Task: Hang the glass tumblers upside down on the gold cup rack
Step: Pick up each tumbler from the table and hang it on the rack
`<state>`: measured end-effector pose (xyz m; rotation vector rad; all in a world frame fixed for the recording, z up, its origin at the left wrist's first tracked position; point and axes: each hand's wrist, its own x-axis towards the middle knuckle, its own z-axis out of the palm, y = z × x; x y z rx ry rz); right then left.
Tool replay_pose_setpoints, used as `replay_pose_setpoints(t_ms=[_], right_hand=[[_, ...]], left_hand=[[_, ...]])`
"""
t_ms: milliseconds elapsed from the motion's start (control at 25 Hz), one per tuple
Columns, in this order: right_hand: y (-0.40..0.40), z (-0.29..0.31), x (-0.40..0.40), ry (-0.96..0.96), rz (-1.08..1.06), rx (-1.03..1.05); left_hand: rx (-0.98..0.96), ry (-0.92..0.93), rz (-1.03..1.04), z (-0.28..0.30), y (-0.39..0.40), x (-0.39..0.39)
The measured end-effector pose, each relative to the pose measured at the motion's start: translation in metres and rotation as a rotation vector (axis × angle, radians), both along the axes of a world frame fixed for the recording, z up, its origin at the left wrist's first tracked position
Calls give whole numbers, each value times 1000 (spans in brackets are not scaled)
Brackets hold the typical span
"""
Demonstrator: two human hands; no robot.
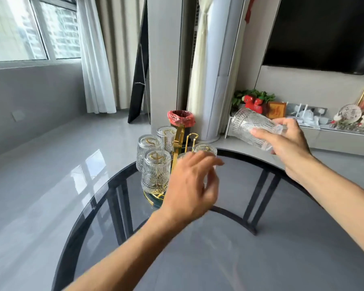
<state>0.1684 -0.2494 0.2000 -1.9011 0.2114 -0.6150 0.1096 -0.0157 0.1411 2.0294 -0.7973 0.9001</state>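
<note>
Right hand (290,143) around a tilted tumbler (252,128), left hand (189,185) spread beside the gold rack (180,135)

The clear glasses (156,172) carry ribbed lines above a band of round medallions, the rack (178,141) is shiny gold with a dark green base, the table (229,248) is smoky grey glass edged in black, and the bin (181,119) has a red liner.

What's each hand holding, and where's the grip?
Right hand holds a tumbler by its base end, tilted, mouth pointing left. Left hand is open beside the rack, holding nothing visible.
</note>
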Motion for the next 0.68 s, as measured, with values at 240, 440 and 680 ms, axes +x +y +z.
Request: replay_pose_setpoints(t_ms=[240,440,680], right_hand=[[53,41,41,-69,-55,-243],[95,34,77,-49,-28,-488],[121,11,108,5,29,-637]], left_hand=[[514,319,217,53,75,98],[524,161,135,40,94,122],[549,219,7,47,94,126]])
